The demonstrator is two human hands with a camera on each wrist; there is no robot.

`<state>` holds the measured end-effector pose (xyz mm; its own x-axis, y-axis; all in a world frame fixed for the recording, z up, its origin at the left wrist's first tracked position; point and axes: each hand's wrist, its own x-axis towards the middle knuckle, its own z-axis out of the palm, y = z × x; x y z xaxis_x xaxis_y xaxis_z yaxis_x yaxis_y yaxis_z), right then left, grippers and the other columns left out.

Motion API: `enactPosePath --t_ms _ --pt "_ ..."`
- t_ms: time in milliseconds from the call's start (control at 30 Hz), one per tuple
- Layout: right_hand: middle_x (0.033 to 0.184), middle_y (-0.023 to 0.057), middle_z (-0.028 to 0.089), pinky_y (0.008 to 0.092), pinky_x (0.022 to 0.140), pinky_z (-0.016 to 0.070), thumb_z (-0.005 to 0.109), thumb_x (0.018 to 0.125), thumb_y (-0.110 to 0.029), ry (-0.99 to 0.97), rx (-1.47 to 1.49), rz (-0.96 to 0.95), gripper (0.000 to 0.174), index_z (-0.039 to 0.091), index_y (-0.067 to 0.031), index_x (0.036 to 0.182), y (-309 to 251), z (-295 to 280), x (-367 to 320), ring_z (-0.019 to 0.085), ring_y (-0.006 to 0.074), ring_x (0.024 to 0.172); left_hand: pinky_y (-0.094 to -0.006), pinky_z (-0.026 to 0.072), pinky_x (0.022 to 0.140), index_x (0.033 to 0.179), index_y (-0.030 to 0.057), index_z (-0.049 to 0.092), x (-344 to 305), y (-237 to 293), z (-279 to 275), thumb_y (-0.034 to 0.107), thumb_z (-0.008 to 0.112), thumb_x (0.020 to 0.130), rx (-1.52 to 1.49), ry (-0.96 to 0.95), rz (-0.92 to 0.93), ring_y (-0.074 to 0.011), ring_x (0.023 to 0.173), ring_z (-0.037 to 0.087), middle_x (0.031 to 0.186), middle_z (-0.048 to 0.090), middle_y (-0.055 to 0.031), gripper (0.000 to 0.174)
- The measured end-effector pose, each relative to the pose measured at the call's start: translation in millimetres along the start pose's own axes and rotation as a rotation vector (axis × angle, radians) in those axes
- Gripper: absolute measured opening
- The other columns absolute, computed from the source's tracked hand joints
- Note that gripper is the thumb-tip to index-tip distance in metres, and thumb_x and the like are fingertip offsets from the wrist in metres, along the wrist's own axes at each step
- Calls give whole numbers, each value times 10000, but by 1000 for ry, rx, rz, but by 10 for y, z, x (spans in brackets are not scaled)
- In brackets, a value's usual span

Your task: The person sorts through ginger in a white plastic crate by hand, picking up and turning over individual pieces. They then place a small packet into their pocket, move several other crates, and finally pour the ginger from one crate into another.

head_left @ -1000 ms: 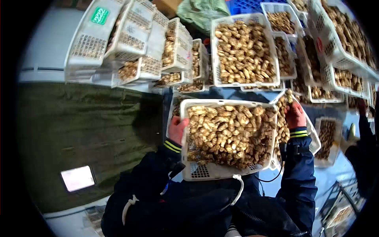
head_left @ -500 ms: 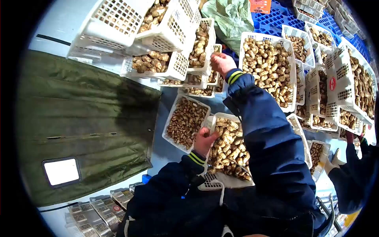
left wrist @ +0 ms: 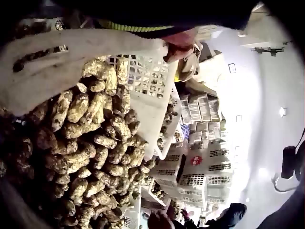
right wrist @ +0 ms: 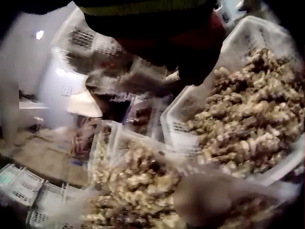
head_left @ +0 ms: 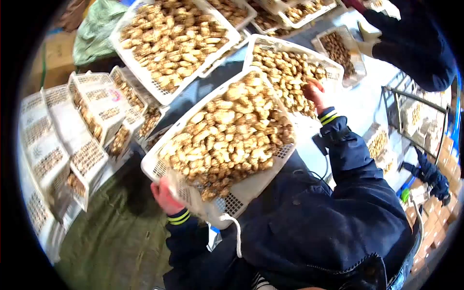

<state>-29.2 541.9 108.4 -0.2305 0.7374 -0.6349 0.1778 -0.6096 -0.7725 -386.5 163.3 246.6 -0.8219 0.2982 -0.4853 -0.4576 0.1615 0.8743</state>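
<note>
Knobbly brown-and-cream pieces fill a white perforated crate (head_left: 212,209) tilted in front of the body. At its lower-left side the left hand (head_left: 167,195) grips the edge; part of that hand (left wrist: 180,45) also shows by the crate's rim in the left wrist view. The right hand (head_left: 315,96) is over a second crate (head_left: 332,71), close to the pieces (head_left: 285,72) in it, its fingers bent. Whether those fingers hold a piece is unclear. In the blurred right wrist view the right hand (right wrist: 195,57) is mostly dark.
Another full crate (head_left: 162,96) lies beyond, near a green plastic bag (head_left: 99,31). Stacked crates (head_left: 58,130) line the left. A smaller crate (head_left: 356,65), a metal frame (head_left: 418,99) and another person's dark sleeve (head_left: 411,43) are at the right.
The right hand has left the stacked crates at the left side and is over the right-hand crate. The left hand remains at the near crate. The head view has turned.
</note>
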Motion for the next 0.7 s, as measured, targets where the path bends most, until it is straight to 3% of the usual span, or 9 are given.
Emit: enactPosePath --t_ms 67,133,167,267,300,367,467,600,700 --pt "910 71 650 280 715 483 532 848 -178 225 -264 31 345 548 -72 1177 1100 -1152 354 614 178 800 -383 491 789 1049 17 514 51 -114 -246 199 446 906 39 38 -58 -224 920 564 1061 548 -91 242" --pt "840 103 650 338 732 483 563 808 -188 227 -851 75 358 565 -118 1159 1075 -1208 164 617 256 773 -405 497 814 1124 22 491 46 -92 -338 205 463 896 642 1 189 -242 943 570 1077 560 -101 294" --pt "870 144 636 402 775 467 587 767 -191 163 -891 -48 377 573 -149 1142 1002 -1067 146 602 322 816 -404 504 818 1162 16 472 33 7 -154 230 475 888 275 35 -37 -254 961 579 1084 567 -118 348" --pt "1252 191 444 401 914 401 655 702 -221 22 -1401 -328 523 512 -244 1204 890 -482 444 455 336 1130 -429 508 816 1210 32 448 3 91 11 296 486 875 156 -75 -95 -273 963 585 1111 562 -132 428" --pt "1267 182 435 432 977 351 681 679 -237 -8 -1390 -554 526 525 -257 1180 851 -289 574 403 354 1190 -468 463 866 1244 55 431 -4 108 24 237 531 859 51 -132 -160 -281 1011 551 1153 541 -130 437" --pt "1331 135 372 473 1010 301 709 643 -257 -135 -1453 -724 572 510 -268 1180 843 79 900 309 353 1257 -470 459 872 1246 56 428 -61 135 139 252 521 866 17 -98 -203 -287 1025 546 1168 535 -134 438" --pt "1284 116 403 443 987 333 670 686 -212 -279 -1565 -812 496 514 -266 1153 1016 392 1170 356 308 1225 -471 445 895 1257 45 412 -57 130 152 289 483 887 -1 -198 -246 -302 1065 528 1210 515 -143 449" --pt "1272 108 429 433 937 380 642 661 -203 -363 -1456 -994 432 561 -215 1085 1225 -251 988 426 299 1153 -465 434 907 1292 33 363 1 99 -101 279 459 896 171 -116 -166 -303 1079 515 1214 503 -141 476" --pt "1240 105 465 401 900 416 644 658 -229 -383 -1525 -693 330 630 -175 984 1001 -682 715 468 286 1122 -450 440 901 1272 36 373 -103 96 231 237 456 890 13 -93 -227 -286 1045 534 1181 522 -132 440"
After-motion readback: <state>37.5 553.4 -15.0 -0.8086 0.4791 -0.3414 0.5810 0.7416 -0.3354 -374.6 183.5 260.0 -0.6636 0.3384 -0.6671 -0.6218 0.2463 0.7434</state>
